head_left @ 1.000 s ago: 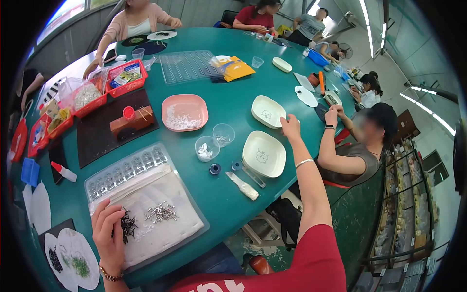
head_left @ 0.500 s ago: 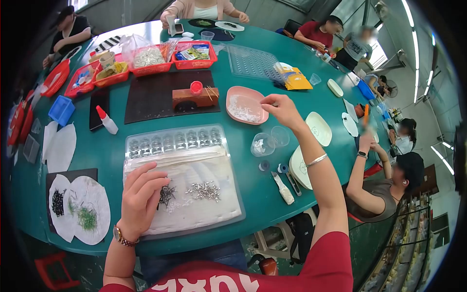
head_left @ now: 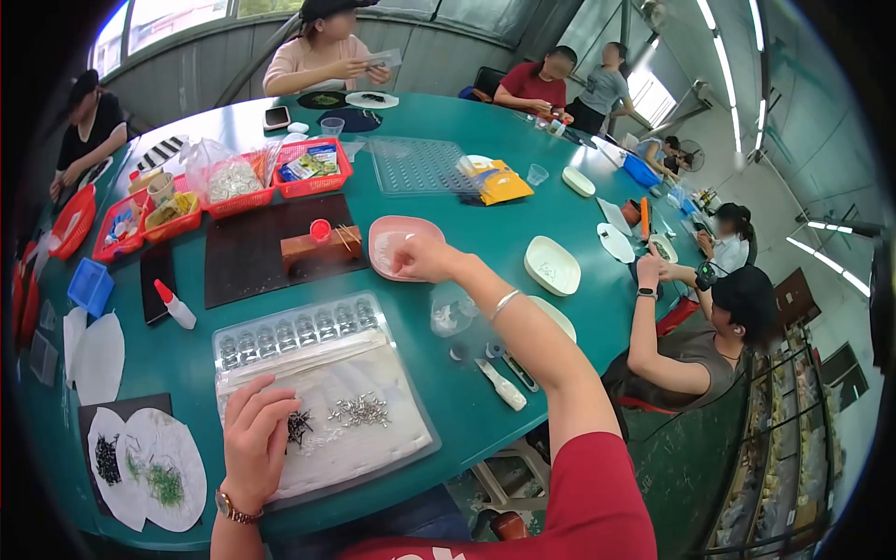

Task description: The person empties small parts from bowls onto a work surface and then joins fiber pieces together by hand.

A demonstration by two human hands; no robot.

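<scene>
My right hand reaches over the rim of a pink dish, fingers bent together down at the small white bits inside. What lies between its fingertips is hidden. On a white cloth pad in front of me rests my left hand, its fingers loosely curved and apart, with nothing visible in them. Beside those fingertips is a small heap of thin black pieces. Small silvery pieces lie further right on the pad, with tiny clear or white bits between the two heaps.
A clear tray with round cups lies under the pad's far edge. Around it are a glue bottle, a brown block, red baskets, clear cups and a white-handled tool. A co-worker sits at right.
My right hand has gone from the pink dish's edge down into its white bits. My left hand stays by the black pieces. The view has shifted, and the person opposite now holds up a flat item.
</scene>
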